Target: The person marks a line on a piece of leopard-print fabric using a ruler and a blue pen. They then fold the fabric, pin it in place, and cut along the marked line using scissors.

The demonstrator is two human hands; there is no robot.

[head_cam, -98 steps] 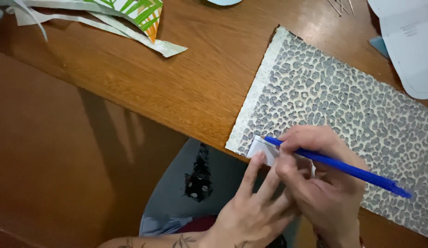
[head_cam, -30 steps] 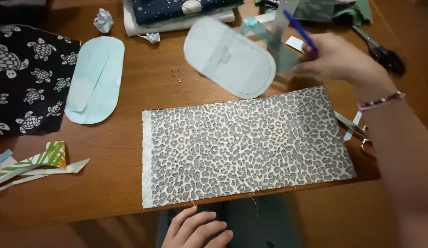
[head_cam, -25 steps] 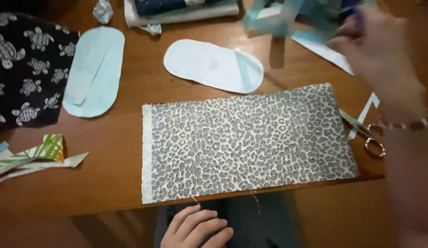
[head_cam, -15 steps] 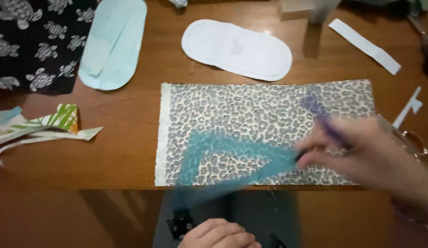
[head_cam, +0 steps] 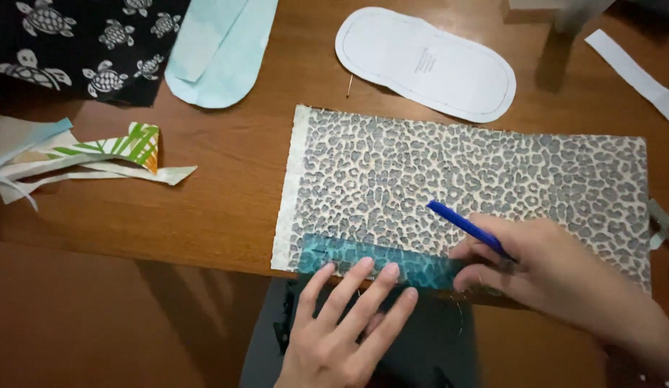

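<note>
A rectangle of leopard-print fabric (head_cam: 478, 179) lies flat on the wooden table (head_cam: 227, 165). A see-through teal ruler (head_cam: 381, 261) rests along the fabric's near edge. My left hand (head_cam: 345, 323) presses its fingertips on the ruler, fingers spread. My right hand (head_cam: 557, 276) holds a blue pen (head_cam: 467, 228) in a writing grip at the ruler's right end, with the pen's top pointing up-left over the fabric.
A white oval paper pattern (head_cam: 428, 63) lies beyond the fabric. A pale blue oval fabric piece (head_cam: 219, 50) and black turtle-print fabric (head_cam: 83, 43) sit at the back left. Fabric scraps (head_cam: 83, 158) lie at the left. Scissors (head_cam: 665, 223) show at the right edge.
My right hand fetched the teal ruler from the far side and laid it on the fabric's near edge. My left hand came up from below the table onto it.
</note>
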